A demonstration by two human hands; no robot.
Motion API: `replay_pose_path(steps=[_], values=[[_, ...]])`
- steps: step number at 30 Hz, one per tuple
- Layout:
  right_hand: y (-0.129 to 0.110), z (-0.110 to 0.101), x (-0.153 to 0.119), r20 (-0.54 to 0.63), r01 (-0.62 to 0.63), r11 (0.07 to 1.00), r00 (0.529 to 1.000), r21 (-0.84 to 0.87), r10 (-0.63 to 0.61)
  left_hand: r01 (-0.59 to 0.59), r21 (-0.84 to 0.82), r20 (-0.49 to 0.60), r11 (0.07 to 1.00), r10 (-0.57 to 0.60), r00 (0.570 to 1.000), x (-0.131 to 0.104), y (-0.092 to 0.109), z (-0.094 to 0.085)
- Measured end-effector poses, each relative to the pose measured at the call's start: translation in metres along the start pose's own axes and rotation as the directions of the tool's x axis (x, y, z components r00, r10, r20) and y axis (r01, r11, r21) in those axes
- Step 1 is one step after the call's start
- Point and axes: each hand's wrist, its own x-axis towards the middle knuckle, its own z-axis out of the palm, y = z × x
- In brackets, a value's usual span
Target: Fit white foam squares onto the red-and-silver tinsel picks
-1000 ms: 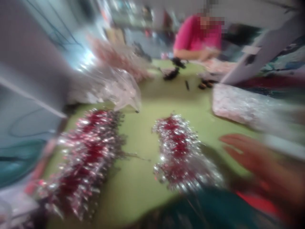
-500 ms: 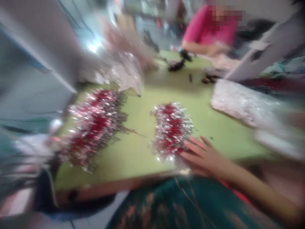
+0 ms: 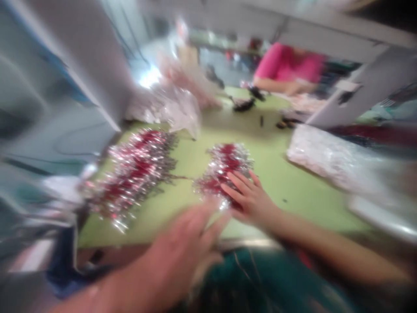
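Two heaps of shiny red and silver pieces lie on the green tabletop (image 3: 273,174). The larger heap (image 3: 137,169) is at the left, and the smaller heap (image 3: 228,158) is near the middle. My right hand (image 3: 252,200) rests with spread fingers on the lower right part of the smaller heap. Blurred by motion, my left hand (image 3: 189,243) is at the front edge, just below that heap, with its fingers apart and nothing visible in them.
Clear plastic bags (image 3: 176,106) lie at the back left. A long plastic-wrapped package (image 3: 329,156) is at the right. Small dark items (image 3: 244,104) sit at the back. Across the table is a person in a pink top (image 3: 288,65). Grey uprights stand at both sides.
My left hand has come into view from the lower left. My right hand has moved left onto the smaller heap, whose lower part now reaches further left. The camera view has shifted slightly.
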Motion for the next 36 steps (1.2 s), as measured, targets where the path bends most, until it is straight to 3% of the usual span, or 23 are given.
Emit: replay_pose_path(steps=[1,3,6,8,11,13,15,18,21,27,32,36], values=[[0.003,-0.005,0.001,0.001,0.007,1.000,1.000,0.019,-0.007,-0.006,0.017,0.050,1.000,0.005,0.999,0.038,-0.001,-0.009],[0.018,-0.017,0.003,0.000,0.041,0.998,0.999,0.057,-0.041,0.009,0.071,0.045,0.997,-0.012,0.999,0.102,0.002,-0.020],[0.062,-0.031,0.017,-0.062,0.033,0.994,0.998,0.099,-0.027,0.066,0.156,0.048,0.986,-0.075,0.996,0.153,0.011,-0.014],[0.097,-0.026,0.040,-0.128,-0.058,0.988,0.989,0.140,0.076,0.067,0.174,0.046,0.982,-0.077,0.996,0.162,0.014,-0.001],[0.135,-0.002,0.089,0.000,-0.210,0.966,0.977,0.148,0.212,0.026,0.173,0.030,0.984,-0.032,0.999,0.161,0.011,0.014],[0.144,0.015,0.117,0.095,-0.279,0.948,0.959,0.156,0.266,0.000,0.179,0.032,0.984,-0.006,0.999,0.161,0.007,0.019],[0.141,0.026,0.131,0.165,-0.265,0.947,0.957,0.179,0.237,-0.018,0.182,0.044,0.983,0.010,0.999,0.163,0.003,0.021],[0.135,0.031,0.123,0.184,-0.216,0.957,0.966,0.195,0.180,-0.024,0.179,0.061,0.984,0.014,0.998,0.171,-0.002,0.021],[0.147,0.032,0.100,0.178,-0.260,0.947,0.957,0.187,0.227,-0.064,0.164,0.069,0.984,0.053,0.996,0.187,-0.005,0.024],[0.203,0.032,0.076,0.228,-0.357,0.916,0.921,0.181,0.314,-0.164,0.130,0.021,0.978,0.163,0.986,0.237,-0.008,0.041],[0.250,0.028,0.084,0.261,-0.443,0.883,0.881,0.157,0.396,-0.217,0.182,-0.064,0.959,0.232,0.971,0.291,-0.022,0.053],[0.281,0.027,0.098,0.237,-0.477,0.863,0.869,0.166,0.434,-0.224,0.251,-0.062,0.942,0.246,0.967,0.339,-0.040,0.055]])
